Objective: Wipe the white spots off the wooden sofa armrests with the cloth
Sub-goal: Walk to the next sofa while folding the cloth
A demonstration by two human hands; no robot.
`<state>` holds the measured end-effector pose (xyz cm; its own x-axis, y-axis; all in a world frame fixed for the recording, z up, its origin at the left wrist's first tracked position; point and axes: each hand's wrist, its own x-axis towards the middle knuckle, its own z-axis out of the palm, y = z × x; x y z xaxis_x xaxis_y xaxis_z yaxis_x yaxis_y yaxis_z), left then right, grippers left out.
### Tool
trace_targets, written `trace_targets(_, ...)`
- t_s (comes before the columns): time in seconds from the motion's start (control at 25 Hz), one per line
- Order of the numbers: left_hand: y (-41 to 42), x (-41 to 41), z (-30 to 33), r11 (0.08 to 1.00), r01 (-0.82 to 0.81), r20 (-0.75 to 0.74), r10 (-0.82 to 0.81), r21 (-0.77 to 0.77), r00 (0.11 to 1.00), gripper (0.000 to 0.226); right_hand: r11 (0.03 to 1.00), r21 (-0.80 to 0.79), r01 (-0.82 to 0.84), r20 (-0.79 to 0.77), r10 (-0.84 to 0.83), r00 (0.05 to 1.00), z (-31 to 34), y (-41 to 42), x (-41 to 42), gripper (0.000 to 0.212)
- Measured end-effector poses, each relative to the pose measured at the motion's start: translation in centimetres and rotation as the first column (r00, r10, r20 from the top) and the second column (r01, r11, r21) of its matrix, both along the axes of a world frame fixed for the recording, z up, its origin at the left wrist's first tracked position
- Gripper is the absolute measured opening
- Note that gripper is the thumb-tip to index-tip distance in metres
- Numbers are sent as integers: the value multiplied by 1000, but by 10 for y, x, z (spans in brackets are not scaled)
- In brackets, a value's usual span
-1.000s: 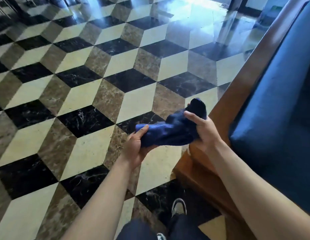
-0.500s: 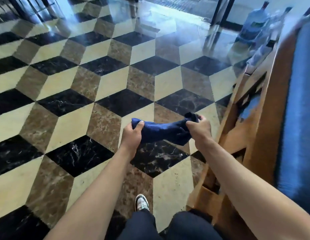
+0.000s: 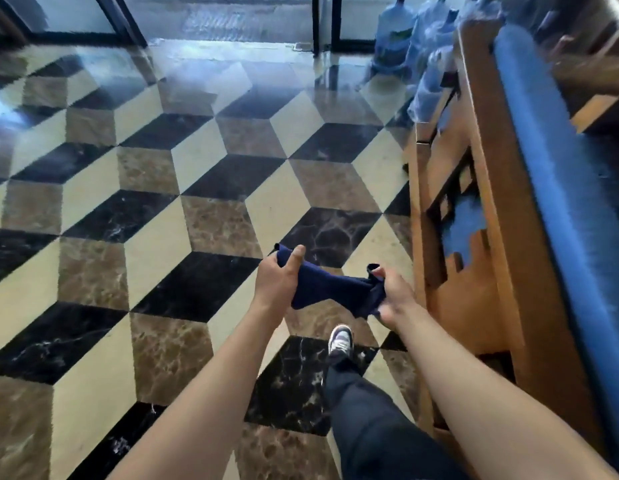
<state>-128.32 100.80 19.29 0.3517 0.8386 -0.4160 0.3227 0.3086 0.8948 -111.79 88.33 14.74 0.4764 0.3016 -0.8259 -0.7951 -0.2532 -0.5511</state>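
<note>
A dark blue cloth is stretched between my hands above the tiled floor. My left hand grips its left end with the thumb on top. My right hand clutches the bunched right end. The wooden sofa runs along the right side, its carved side panel just right of my right hand. Its long top rail stretches away from me, bordered by a blue cushion. The blur hides any white spots on the wood.
The floor is glossy cube-pattern marble in cream, brown and black. Large blue water bottles stand at the far end beside the sofa. Glass doors with dark frames lie ahead. My leg and sneaker step forward below the cloth.
I have walked forward along the sofa; the view has tilted up, showing the doors and bottles. The cloth has gone from bunched to pulled out between both hands.
</note>
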Motion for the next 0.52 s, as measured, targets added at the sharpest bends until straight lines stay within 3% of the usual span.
trace_targets(0.16, 93, 71, 6, 976, -2, 81, 21, -216, 996, 56, 999, 22, 26, 7, -27, 1000, -15, 83, 55, 1)
trace_targets(0.28, 166, 106, 15, 943, 107, 50, -96, -315, 994, 44, 992, -54, 113, 91, -108, 990, -1, 142, 113, 9)
trace_targets(0.4, 236, 146, 19, 956, 92, -16, -100, -278, 995, 30, 992, -118, 35, 308, 3, 951, 11, 202, 174, 20)
trace_targets(0.52, 328, 208, 3, 975, 30, -21, -36, -222, 999, 35, 938, -346, 8, 559, 199, 805, 24, 287, 231, 28)
